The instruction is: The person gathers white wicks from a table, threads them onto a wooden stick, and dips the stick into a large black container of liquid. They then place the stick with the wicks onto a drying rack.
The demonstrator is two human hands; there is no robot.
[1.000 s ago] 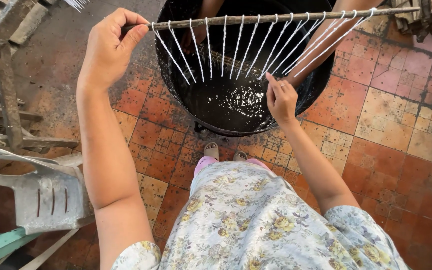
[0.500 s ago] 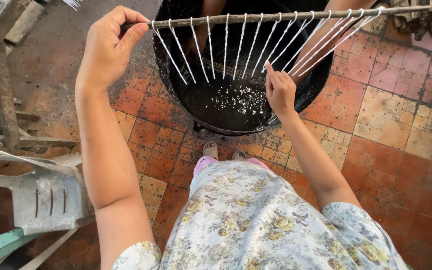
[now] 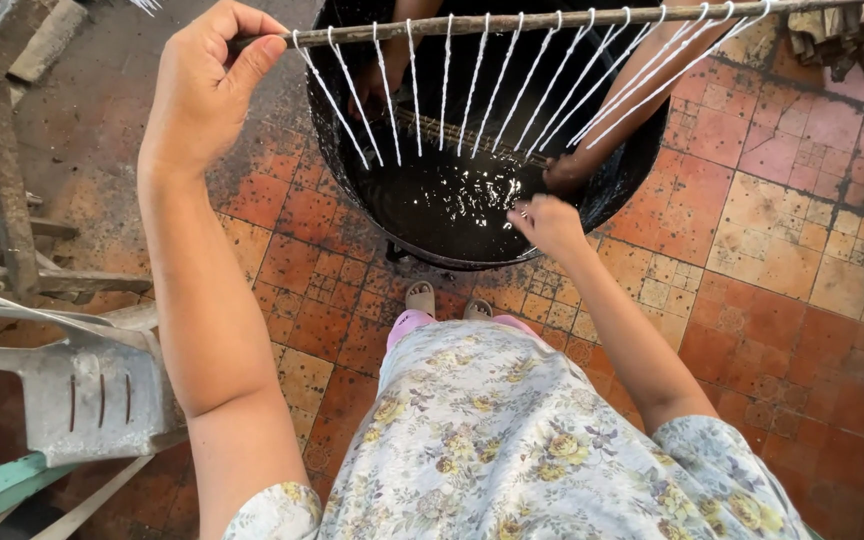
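From the head camera, the left hand [image 3: 207, 90] is closed around one end of a thin wooden rod [image 3: 572, 18] hung with white strings [image 3: 482, 90]. The strings slant down toward the right hand [image 3: 549, 225], which is loosely curled and blurred; I cannot tell whether it grips them. Beyond both hands stands a black vat [image 3: 482, 190] of dark liquid on a worn orange tiled floor [image 3: 802, 250]. A grey plastic chair [image 3: 72, 380] sits below the left hand.

Strings [image 3: 512, 85] + another person's arm [image 3: 622, 110] block pot [image 3: 642, 170]; near rim open.
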